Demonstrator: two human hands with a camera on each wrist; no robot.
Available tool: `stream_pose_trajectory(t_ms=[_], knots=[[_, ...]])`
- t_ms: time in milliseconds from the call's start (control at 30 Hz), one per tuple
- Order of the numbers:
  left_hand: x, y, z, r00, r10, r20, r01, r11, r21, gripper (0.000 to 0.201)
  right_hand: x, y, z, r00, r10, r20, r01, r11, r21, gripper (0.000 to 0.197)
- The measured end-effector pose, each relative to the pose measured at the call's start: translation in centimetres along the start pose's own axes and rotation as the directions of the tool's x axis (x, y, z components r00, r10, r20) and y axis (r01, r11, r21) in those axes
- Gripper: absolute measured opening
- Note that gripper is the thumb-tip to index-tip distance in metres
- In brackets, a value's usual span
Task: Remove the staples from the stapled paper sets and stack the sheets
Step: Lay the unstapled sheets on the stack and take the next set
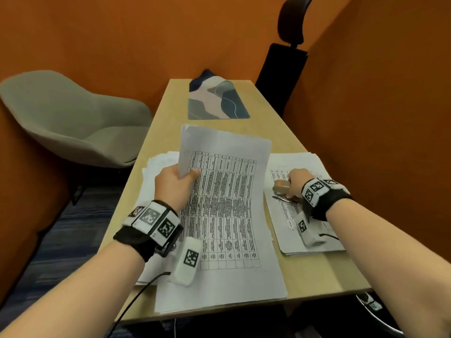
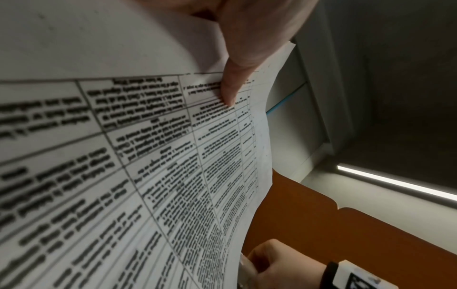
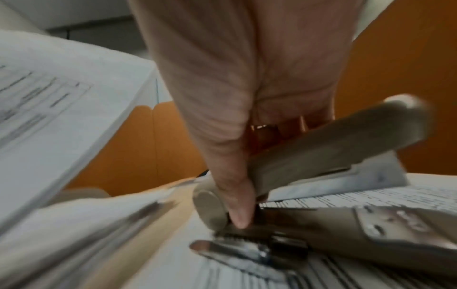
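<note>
My left hand (image 1: 176, 179) pinches the left edge of a printed paper set (image 1: 224, 206) with a table on it; the far end of the set is lifted off the wooden table (image 1: 305, 281). In the left wrist view the thumb (image 2: 231, 86) lies on the printed sheet (image 2: 123, 156). My right hand (image 1: 298, 179) grips a beige stapler (image 1: 281, 187) that lies open on the right paper pile (image 1: 310, 237). In the right wrist view the thumb (image 3: 232, 199) and fingers hold the stapler (image 3: 321, 152) near its hinge, above its metal base (image 3: 371, 230).
A second pile of white sheets (image 1: 158, 167) lies under my left hand. A patterned mat (image 1: 217, 101) sits at the table's far end. A grey chair (image 1: 73, 118) stands left, a black office chair (image 1: 283, 69) at the far right, orange walls all round.
</note>
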State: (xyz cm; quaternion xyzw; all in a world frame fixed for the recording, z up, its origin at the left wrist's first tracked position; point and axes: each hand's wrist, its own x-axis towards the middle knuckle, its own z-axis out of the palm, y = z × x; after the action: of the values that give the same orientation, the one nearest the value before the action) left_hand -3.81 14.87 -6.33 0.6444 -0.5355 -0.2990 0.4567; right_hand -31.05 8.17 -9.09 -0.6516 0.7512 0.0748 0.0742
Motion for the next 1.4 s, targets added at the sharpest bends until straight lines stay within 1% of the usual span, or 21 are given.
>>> stream_pose_trajectory(t_ms=[100, 133, 167, 200, 233, 267, 300, 333, 367, 400, 433, 500, 567, 600, 667, 800, 867, 933, 1067, 1200, 1400], knots=[[-0.4, 0.1, 0.0, 0.999, 0.038, 0.003, -0.038, 0.999, -0.007, 0.010, 0.3, 0.6, -1.6, 0.989, 0.103, -0.102, -0.083, 0.980, 0.178, 0.031], [-0.6, 0.1, -0.1, 0.999, 0.047, 0.002, -0.047, 0.999, -0.012, 0.012, 0.3, 0.8, -2.8, 0.973, 0.147, -0.178, -0.094, 0.956, 0.277, 0.035], [-0.6, 0.1, 0.0, 0.999, 0.052, 0.003, -0.052, 0.999, -0.015, 0.014, 0.0, 0.8, -4.3, 0.944, 0.183, -0.274, -0.056, 0.910, 0.412, 0.037], [-0.7, 0.1, 0.0, 0.998, 0.058, 0.005, -0.058, 0.998, -0.019, 0.015, -0.4, 0.7, -5.6, 0.900, 0.214, -0.379, 0.036, 0.831, 0.555, 0.034], [-0.7, 0.0, 0.1, 0.998, 0.066, 0.003, -0.066, 0.998, -0.023, 0.015, -1.0, 0.3, -7.2, 0.848, 0.258, -0.463, 0.160, 0.709, 0.687, 0.027], [-0.8, 0.0, 0.2, 0.997, 0.076, 0.005, -0.076, 0.997, -0.026, 0.015, -1.5, -0.1, -8.3, 0.807, 0.298, -0.510, 0.299, 0.539, 0.788, 0.019], [-0.9, 0.0, 0.3, 0.996, 0.087, 0.009, -0.087, 0.996, -0.023, 0.014, -2.3, -0.7, -9.4, 0.780, 0.321, -0.537, 0.429, 0.351, 0.832, 0.015], [-1.0, 0.0, 0.4, 0.995, 0.096, 0.017, -0.096, 0.995, -0.016, 0.012, -2.9, -1.4, -10.1, 0.760, 0.322, -0.565, 0.530, 0.197, 0.825, 0.016], [-1.1, 0.0, 0.5, 0.994, 0.106, 0.020, -0.105, 0.994, -0.011, 0.013, -3.5, -2.2, -10.5, 0.747, 0.300, -0.593, 0.598, 0.086, 0.797, 0.018], [-1.2, 0.0, 0.5, 0.993, 0.112, 0.024, -0.111, 0.994, -0.010, 0.017, -4.0, -3.1, -10.6, 0.742, 0.264, -0.616, 0.635, 0.019, 0.772, 0.020], [-1.3, 0.0, 0.6, 0.992, 0.120, 0.025, -0.120, 0.993, -0.015, 0.020, -4.4, -4.0, -10.5, 0.741, 0.217, -0.635, 0.654, -0.016, 0.757, 0.020], [-1.5, 0.1, 0.7, 0.990, 0.135, 0.029, -0.134, 0.990, -0.034, 0.021, -5.0, -6.0, -9.9, 0.755, 0.127, -0.643, 0.651, -0.040, 0.758, 0.019], [-1.9, 0.3, 0.7, 0.987, 0.161, 0.014, -0.160, 0.986, -0.045, 0.034, -5.4, -7.3, -9.0, 0.773, 0.062, -0.631, 0.634, -0.049, 0.772, 0.015], [-2.1, 0.5, 0.6, 0.986, 0.167, 0.013, -0.166, 0.985, -0.045, 0.040, -5.4, -7.7, -8.6, 0.780, 0.040, -0.624, 0.626, -0.055, 0.778, 0.012], [-2.2, 0.4, 0.6, 0.984, 0.179, 0.009, -0.178, 0.983, -0.045, 0.042, -5.3, -8.2, -8.2, 0.799, 0.036, -0.600, 0.601, -0.030, 0.798, 0.007], [-2.3, 0.4, 0.5, 0.982, 0.186, -0.006, -0.186, 0.980, -0.067, 0.039, -4.7, -8.2, -8.4, 0.816, 0.124, -0.565, 0.569, 0.006, 0.822, 0.011], [-2.3, 0.4, 0.4, 0.982, 0.190, 0.001, -0.189, 0.978, -0.085, 0.038, -4.6, -7.7, -8.7, 0.827, 0.158, -0.539, 0.546, -0.005, 0.838, 0.006], [-2.3, 0.4, 0.4, 0.982, 0.189, -0.001, -0.188, 0.977, -0.102, 0.036, -4.2, -7.2, -8.9, 0.836, 0.198, -0.511, 0.525, -0.018, 0.851, 0.008], [-2.4, 0.3, 0.2, 0.978, 0.208, 0.008, -0.206, 0.972, -0.109, 0.030, -3.5, -6.2, -9.1, 0.830, 0.295, -0.473, 0.496, -0.003, 0.868, 0.011], [-2.5, 0.3, 0.1, 0.976, 0.217, 0.007, -0.215, 0.970, -0.110, 0.035, -2.8, -5.6, -9.2, 0.822, 0.340, -0.457, 0.476, 0.030, 0.879, 0.019], [-2.3, 0.1, 0.1, 0.974, 0.225, 0.003, -0.224, 0.970, -0.100, 0.032, -3.0, -5.5, -9.1, 0.818, 0.355, -0.452, 0.491, -0.022, 0.871, 0.019]])
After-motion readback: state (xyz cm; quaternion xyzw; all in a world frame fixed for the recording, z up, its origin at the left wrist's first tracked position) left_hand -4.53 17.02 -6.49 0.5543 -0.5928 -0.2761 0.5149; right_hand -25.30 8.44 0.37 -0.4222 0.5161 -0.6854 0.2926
